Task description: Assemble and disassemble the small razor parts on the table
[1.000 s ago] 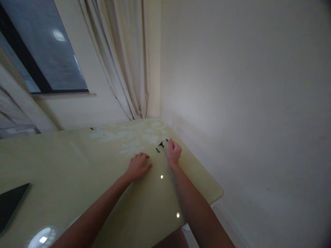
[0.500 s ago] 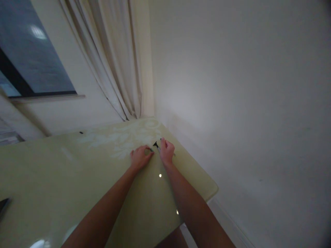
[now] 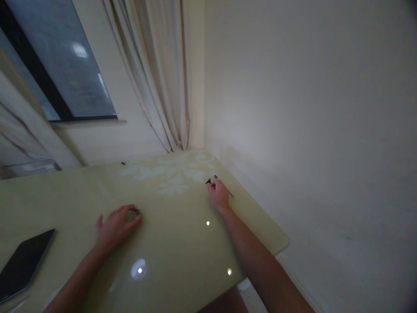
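Observation:
My right hand (image 3: 219,194) is closed near the far right corner of the table, around what looks like a razor with a black T-shaped head (image 3: 208,181). Its handle is hidden by my fingers. A small dark tip (image 3: 215,176) shows just beyond the hand, and a thin rod (image 3: 231,194) sticks out on its right; whether these belong together I cannot tell. Well to the left, my left hand (image 3: 115,226) pinches a small dark piece (image 3: 138,212) between thumb and forefinger, low over the tabletop. That piece is too small to name.
The glossy pale green table (image 3: 176,248) ends at a rounded right corner beside the wall (image 3: 309,130). A black tablet (image 3: 26,265) lies at the left. One small black object (image 3: 123,163) rests by the back edge, in front of the curtain (image 3: 163,78).
My left hand has moved left and nearer to me, away from the right hand, with the small dark piece still pinched. More of the tablet shows as the view has turned left.

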{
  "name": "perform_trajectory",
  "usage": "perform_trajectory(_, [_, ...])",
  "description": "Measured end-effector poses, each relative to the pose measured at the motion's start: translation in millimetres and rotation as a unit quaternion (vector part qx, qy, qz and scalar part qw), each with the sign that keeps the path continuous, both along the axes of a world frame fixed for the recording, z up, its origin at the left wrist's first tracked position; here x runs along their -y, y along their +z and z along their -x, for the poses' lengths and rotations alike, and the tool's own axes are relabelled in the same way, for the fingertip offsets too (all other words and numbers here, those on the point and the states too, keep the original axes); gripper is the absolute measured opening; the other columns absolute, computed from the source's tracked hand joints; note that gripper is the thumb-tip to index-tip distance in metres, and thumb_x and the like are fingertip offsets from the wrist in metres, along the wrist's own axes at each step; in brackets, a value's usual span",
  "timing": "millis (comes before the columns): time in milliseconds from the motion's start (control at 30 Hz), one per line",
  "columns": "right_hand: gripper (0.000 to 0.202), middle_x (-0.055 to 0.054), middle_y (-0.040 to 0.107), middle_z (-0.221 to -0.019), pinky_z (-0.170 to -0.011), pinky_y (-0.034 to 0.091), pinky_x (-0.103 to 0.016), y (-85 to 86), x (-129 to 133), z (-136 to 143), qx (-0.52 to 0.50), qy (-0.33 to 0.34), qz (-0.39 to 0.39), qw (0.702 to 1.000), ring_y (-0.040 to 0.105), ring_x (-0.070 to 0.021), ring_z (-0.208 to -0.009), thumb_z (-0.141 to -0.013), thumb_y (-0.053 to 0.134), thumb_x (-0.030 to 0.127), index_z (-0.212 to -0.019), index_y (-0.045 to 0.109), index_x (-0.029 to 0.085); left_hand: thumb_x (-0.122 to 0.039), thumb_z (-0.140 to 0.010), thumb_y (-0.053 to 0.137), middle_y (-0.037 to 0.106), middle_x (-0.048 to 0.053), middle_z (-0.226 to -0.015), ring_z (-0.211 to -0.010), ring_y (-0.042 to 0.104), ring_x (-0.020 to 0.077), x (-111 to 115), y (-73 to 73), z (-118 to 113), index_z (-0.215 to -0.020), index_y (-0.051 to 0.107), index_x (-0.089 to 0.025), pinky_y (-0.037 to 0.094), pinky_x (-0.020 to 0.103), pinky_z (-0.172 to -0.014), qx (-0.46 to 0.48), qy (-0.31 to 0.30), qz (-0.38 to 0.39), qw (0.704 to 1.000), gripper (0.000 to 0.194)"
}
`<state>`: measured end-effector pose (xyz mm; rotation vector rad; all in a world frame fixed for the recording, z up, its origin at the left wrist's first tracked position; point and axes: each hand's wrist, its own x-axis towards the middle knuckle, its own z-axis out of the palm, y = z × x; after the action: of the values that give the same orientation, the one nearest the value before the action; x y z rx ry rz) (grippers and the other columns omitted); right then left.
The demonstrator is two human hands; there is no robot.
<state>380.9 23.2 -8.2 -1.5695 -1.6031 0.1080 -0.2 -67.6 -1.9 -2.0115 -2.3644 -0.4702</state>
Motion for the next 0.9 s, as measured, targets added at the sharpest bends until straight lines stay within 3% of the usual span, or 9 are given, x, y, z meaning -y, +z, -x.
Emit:
perform_trajectory(67, [0.013, -0.007, 0.066, -0.091, -0.079, 0.040, -0.030, -1.0, 1, 0, 0.044, 0.000, -0.010, 0.999, 0.058, -0.0223, -0.087, -0.092, 0.055, 0.024, -0.084, 0.064, 0.020, -0.054, -0.090, 0.054, 0.069, 0.003, -0.139, -0.131, 0.058, 0.0393, 10, -2.8, 28, -0.119, 0.067, -0.032, 0.025, 0.073, -0.115, 0.007, 0.032, 0.001, 0.999, 0.038])
perform_trajectory(133, [0.011, -0.012, 0.067, -0.100, -0.086, 0.041, -0.034, -2.2, 3, -2, 0.085, -0.013, -0.005, 0.996, 0.058, -0.0261, -0.097, -0.091, 0.056, 0.019, -0.093, 0.067, 0.019, -0.052, -0.090, 0.055, 0.068, 0.003, -0.140, -0.132, 0.057, 0.0387, 15, -2.9, 35, -0.120, 0.068, -0.032, 0.027, 0.071, -0.115, 0.013, 0.031, 0.002, 0.999, 0.038])
perform_trajectory(300, [0.025, -0.016, 0.070, -0.106, -0.088, 0.041, -0.037, -0.9, 7, -8, 0.127, -0.037, 0.057, 0.990, 0.060, -0.0295, -0.099, -0.085, 0.057, 0.007, -0.103, 0.070, 0.017, -0.050, -0.090, 0.056, 0.065, 0.003, -0.143, -0.133, 0.056, 0.0345, 8, 1.8, 0, -0.119, 0.071, -0.036, 0.024, 0.066, -0.117, 0.021, -0.031, -0.001, 0.999, 0.036])
perform_trajectory(367, [0.026, -0.014, 0.069, -0.104, -0.087, 0.041, -0.035, 2.1, 11, -1, 0.132, -0.008, 0.066, 0.989, 0.060, -0.0274, -0.099, -0.085, 0.056, 0.004, -0.103, 0.070, 0.017, -0.048, -0.090, 0.056, 0.065, 0.002, -0.144, -0.133, 0.056, 0.0322, 4, 1.7, -14, -0.120, 0.071, -0.037, 0.023, 0.063, -0.118, 0.024, -0.062, -0.005, 0.998, 0.035])
perform_trajectory(467, [0.024, -0.012, 0.066, -0.106, -0.087, 0.042, -0.031, 6.8, 22, 33, 0.138, 0.097, 0.053, 0.984, 0.059, -0.0241, -0.100, -0.084, 0.058, 0.004, -0.101, 0.067, 0.016, -0.048, -0.092, 0.055, 0.065, 0.003, -0.144, -0.133, 0.056, 0.0304, 2, -0.3, -24, -0.121, 0.071, -0.037, 0.023, 0.058, -0.119, 0.031, -0.091, -0.013, 0.995, 0.035])
perform_trajectory(600, [0.021, -0.007, 0.063, -0.100, -0.083, 0.042, -0.029, 11.0, 37, 106, 0.104, 0.205, 0.064, 0.971, 0.057, -0.0212, -0.094, -0.082, 0.059, 0.006, -0.097, 0.064, 0.020, -0.050, -0.093, 0.054, 0.064, 0.003, -0.144, -0.133, 0.056, 0.0306, 1, -1.3, -20, -0.123, 0.070, -0.036, 0.026, 0.056, -0.118, 0.032, -0.101, -0.018, 0.994, 0.037])
perform_trajectory(767, [0.019, -0.008, 0.062, -0.100, -0.081, 0.043, -0.030, 7.0, 44, 177, 0.020, 0.150, 0.092, 0.984, 0.057, -0.0207, -0.090, -0.081, 0.060, 0.008, -0.096, 0.063, 0.020, -0.050, -0.094, 0.052, 0.067, 0.006, -0.139, -0.127, 0.059, 0.0293, -3, 2.8, -15, -0.124, 0.069, -0.030, 0.034, 0.050, -0.113, 0.051, -0.087, -0.015, 0.995, 0.040])
perform_trajectory(900, [0.018, -0.007, 0.063, -0.100, -0.079, 0.044, -0.030, -1.6, 44, 194, -0.006, 0.156, 0.119, 0.981, 0.058, -0.0199, -0.086, -0.081, 0.065, 0.012, -0.098, 0.063, 0.020, -0.052, -0.092, 0.053, 0.068, 0.007, -0.138, -0.126, 0.061, 0.0314, -5, 7.8, -18, -0.122, 0.071, -0.030, 0.037, 0.051, -0.111, 0.066, -0.063, -0.012, 0.996, 0.042])
